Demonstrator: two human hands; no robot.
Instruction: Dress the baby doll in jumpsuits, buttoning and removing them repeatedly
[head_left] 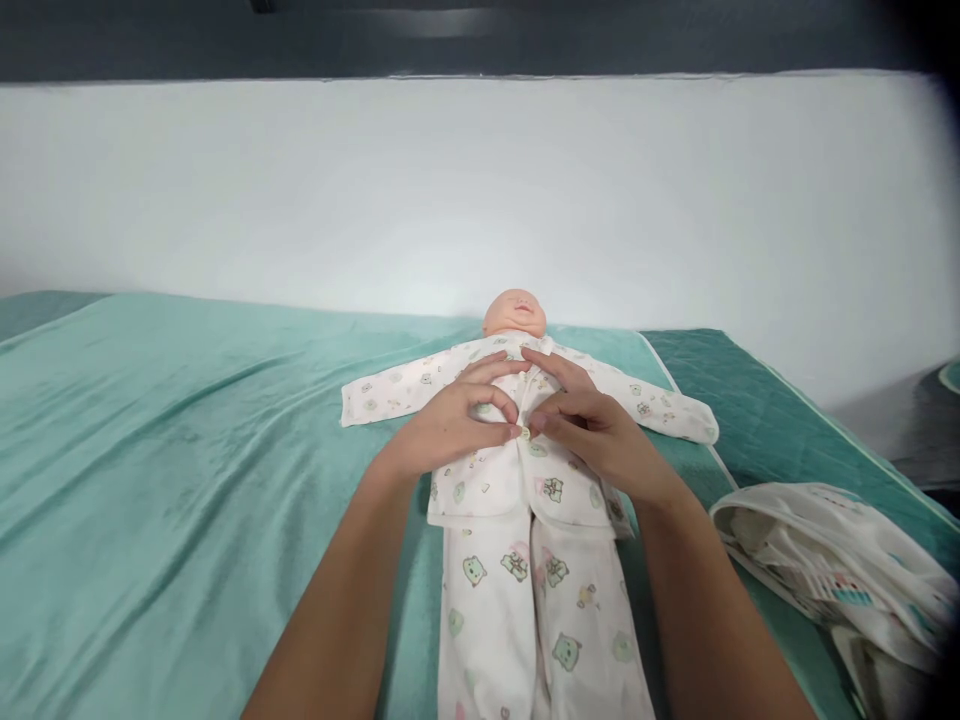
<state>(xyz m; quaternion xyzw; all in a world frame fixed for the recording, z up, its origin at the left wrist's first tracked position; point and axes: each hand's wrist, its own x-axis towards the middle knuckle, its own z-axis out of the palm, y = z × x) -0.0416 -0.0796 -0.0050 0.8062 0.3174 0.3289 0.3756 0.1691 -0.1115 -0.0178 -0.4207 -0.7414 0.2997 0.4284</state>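
Note:
A baby doll (514, 313) lies on its back on a teal sheet (187, 440), head away from me, arms spread. It wears a white shirt (495, 480) and trousers (517, 610) printed with small bears. My left hand (457, 420) and my right hand (585, 425) both rest on the doll's chest, fingers curled and pinching the shirt's front edges together around a small button (524, 433) at the middle.
A crumpled white printed cloth (840, 570) lies at the right on a darker quilted teal cover (742, 400). A white wall (480, 190) rises right behind the bed. Dark floor shows at the far right.

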